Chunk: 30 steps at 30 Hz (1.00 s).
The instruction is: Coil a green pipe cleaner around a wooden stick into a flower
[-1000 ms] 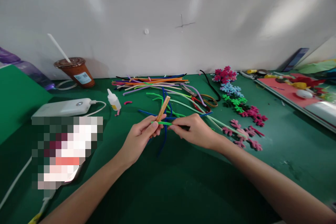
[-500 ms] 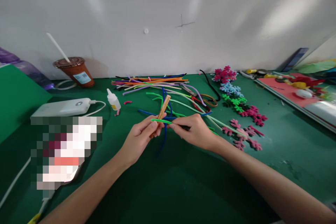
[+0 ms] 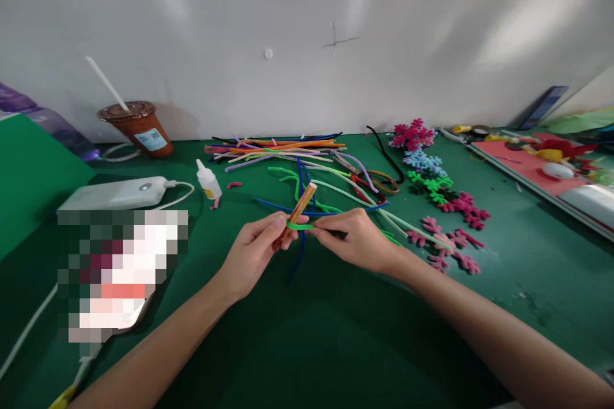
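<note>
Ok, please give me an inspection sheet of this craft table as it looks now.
Surface: green table, bare in front of the arms.
Job's things: wooden stick, tilted; green pipe cleaner looped around it.
Clutter: pipe cleaner pile, glue bottle, scissors, pipe-cleaner flowers, drink cup with straw.
Hands: left hand grips the stick; right hand pinches the green pipe cleaner.
Cables: white cable plugged into the power bank.
Surroundings: white wall behind; red board with craft pieces at right.
</note>
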Available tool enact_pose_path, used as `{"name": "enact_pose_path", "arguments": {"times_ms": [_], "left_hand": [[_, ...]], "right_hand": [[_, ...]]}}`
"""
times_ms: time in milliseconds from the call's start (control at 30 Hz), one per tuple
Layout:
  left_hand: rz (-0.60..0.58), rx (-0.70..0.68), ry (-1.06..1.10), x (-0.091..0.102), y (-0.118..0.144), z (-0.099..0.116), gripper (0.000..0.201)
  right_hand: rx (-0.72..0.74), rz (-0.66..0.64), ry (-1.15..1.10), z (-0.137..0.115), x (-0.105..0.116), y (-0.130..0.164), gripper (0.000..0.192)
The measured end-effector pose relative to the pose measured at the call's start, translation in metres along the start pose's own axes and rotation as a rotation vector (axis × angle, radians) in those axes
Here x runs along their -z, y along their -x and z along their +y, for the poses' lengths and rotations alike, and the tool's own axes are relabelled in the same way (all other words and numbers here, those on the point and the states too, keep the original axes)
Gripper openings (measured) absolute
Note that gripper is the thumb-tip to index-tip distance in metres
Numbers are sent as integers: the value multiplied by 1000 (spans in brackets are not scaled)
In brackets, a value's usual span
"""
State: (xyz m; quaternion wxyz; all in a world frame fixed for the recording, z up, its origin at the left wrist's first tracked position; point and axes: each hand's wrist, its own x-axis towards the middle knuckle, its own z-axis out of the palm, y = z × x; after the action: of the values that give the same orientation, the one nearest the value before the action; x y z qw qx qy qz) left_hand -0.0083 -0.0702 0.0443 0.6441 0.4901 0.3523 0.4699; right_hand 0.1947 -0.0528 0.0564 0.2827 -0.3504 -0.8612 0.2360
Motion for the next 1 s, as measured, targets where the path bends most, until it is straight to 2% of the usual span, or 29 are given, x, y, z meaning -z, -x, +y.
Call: {"name": "enact_pose_path", "arguments": {"times_ms": [133, 333, 433, 667, 767, 900, 1000], "left_hand": [[-74, 19, -13, 3, 0, 1, 22], [-242, 75, -190, 2, 0, 6, 17], [-305, 90, -263, 1, 0, 8, 18], [-313, 215, -299, -5, 1, 9, 21], [-310, 233, -297, -6, 1, 9, 25], [-332, 244, -331, -8, 1, 6, 28], [-347, 248, -402, -10, 1, 5, 20]], "right_hand": [[46, -60, 15, 2, 9, -2, 24], [79, -157, 4, 8, 27, -3, 23], [90, -167, 11, 7, 32, -3, 19], [152, -97, 248, 0, 35, -1, 21], [230, -55, 378, -2, 35, 1, 27], [346, -72, 532, -7, 35, 3, 33], [431, -65, 640, -13, 33, 3, 35]]}}
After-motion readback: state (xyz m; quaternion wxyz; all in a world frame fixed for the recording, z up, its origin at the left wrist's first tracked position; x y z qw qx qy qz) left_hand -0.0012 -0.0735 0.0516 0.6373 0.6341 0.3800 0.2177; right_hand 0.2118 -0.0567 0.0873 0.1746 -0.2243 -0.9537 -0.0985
